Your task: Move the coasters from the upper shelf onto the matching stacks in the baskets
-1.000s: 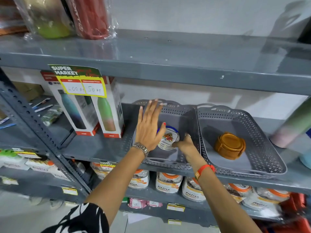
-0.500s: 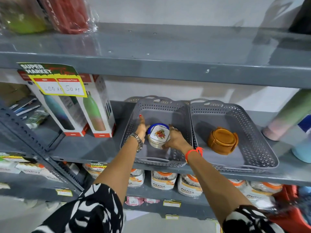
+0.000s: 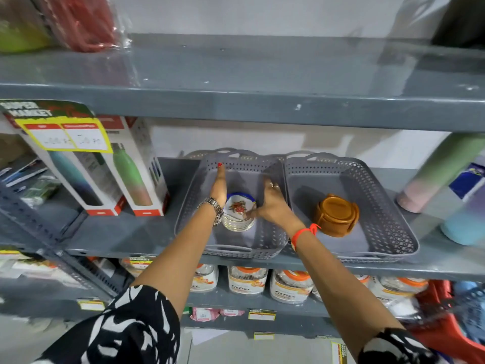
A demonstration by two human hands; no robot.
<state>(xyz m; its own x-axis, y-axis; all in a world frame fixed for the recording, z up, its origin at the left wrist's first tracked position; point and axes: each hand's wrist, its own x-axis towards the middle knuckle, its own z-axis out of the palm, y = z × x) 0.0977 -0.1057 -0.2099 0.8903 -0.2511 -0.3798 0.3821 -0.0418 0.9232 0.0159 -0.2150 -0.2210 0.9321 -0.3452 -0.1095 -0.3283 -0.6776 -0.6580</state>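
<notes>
A stack of white coasters (image 3: pixel 238 212) with blue rims and a red motif stands in the left grey basket (image 3: pixel 231 252). My left hand (image 3: pixel 219 187) lies flat against the stack's left side, fingers straight and pointing to the basket's back wall. My right hand (image 3: pixel 273 203) is at the stack's right side, thumb touching the top coaster, fingers loosely spread. A brown coaster stack in its holder (image 3: pixel 336 215) sits in the right grey basket (image 3: pixel 378 254). The upper shelf (image 3: pixel 262 72) above the baskets shows no coasters.
Boxed bottles (image 3: pixel 126 174) stand left of the baskets and loose bottles (image 3: pixel 443 174) lean at the right. Bagged red and green items (image 3: pixel 84 19) sit at the upper shelf's left end. Jars (image 3: pixel 246 281) fill the shelf below.
My left hand, raised and spread over the white stack a second ago, has come down beside it. My right hand has stayed at the stack's right side. The view has shifted slightly.
</notes>
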